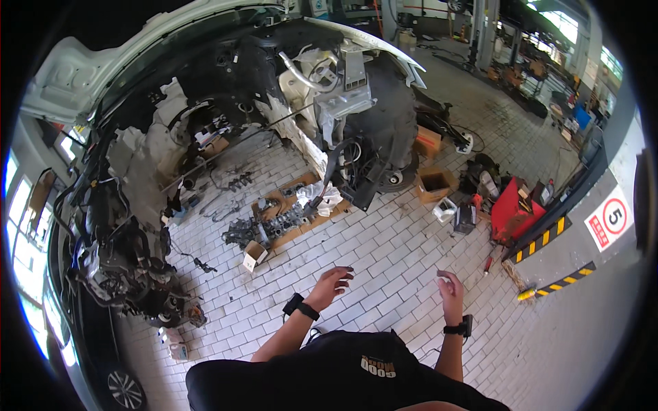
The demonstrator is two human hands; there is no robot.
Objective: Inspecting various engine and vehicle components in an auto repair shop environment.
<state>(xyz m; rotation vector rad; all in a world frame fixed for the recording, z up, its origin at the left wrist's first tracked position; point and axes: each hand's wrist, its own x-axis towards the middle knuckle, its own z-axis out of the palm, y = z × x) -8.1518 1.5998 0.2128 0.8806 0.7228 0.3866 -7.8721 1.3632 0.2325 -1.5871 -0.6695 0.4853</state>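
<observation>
My left hand hangs in the air over the tiled floor, its fingers loosely bent and apart, holding nothing. Further right, my right hand is also raised with bent, spread fingers and an empty palm. Each wrist wears a black strap with a small dark device. Neither hand touches anything. Ahead of my left hand, a metal engine part lies on flattened cardboard, with crumpled white plastic at its far end. A small open carton stands at its near edge.
A stripped white car with its hood raised fills the far side. A detached engine assembly stands at left. To the right are an open cardboard box, a red toolbox, a yellow-handled tool and a striped post base.
</observation>
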